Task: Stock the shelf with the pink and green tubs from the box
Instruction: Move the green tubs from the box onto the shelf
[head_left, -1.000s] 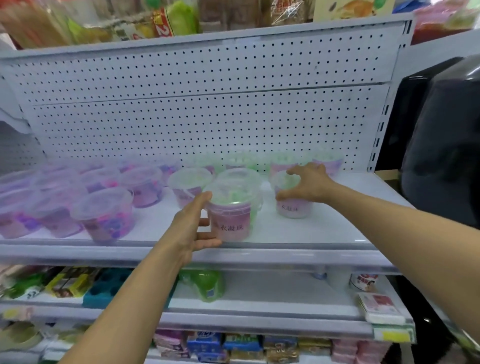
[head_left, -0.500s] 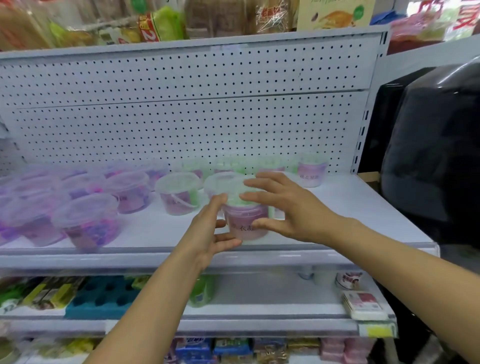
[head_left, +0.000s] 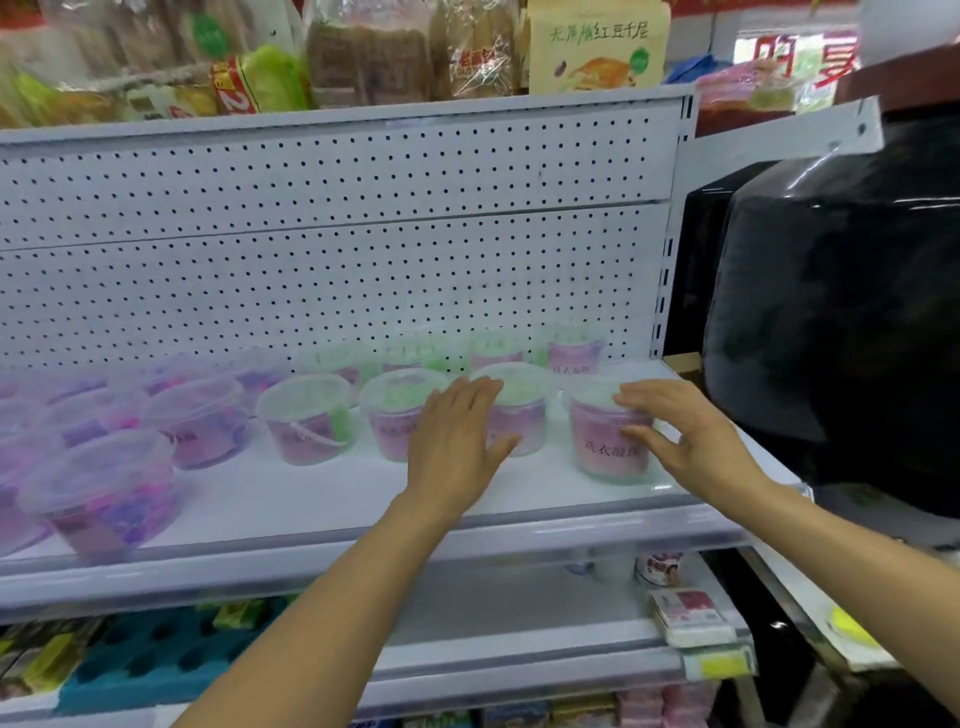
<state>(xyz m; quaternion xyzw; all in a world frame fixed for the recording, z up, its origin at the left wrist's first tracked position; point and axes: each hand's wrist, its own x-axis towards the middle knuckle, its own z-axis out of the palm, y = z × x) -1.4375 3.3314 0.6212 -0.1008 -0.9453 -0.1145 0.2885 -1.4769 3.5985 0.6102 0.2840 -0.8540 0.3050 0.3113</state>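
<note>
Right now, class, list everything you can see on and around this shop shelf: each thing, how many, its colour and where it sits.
Pink and green tubs: about nine, two rows, shelf middle and right.
Purple tubs: several, blurred, shelf left.
Shelf: one, white, centre.
Pegboard: white, behind the tubs.
Food packets: several, mixed colours, top shelf.
Black wrapped bulk: one, right.
Small goods: mixed, lower shelves.
Left hand: flat against a front-row tub.
Right hand: fingers around the rightmost front tub.
</note>
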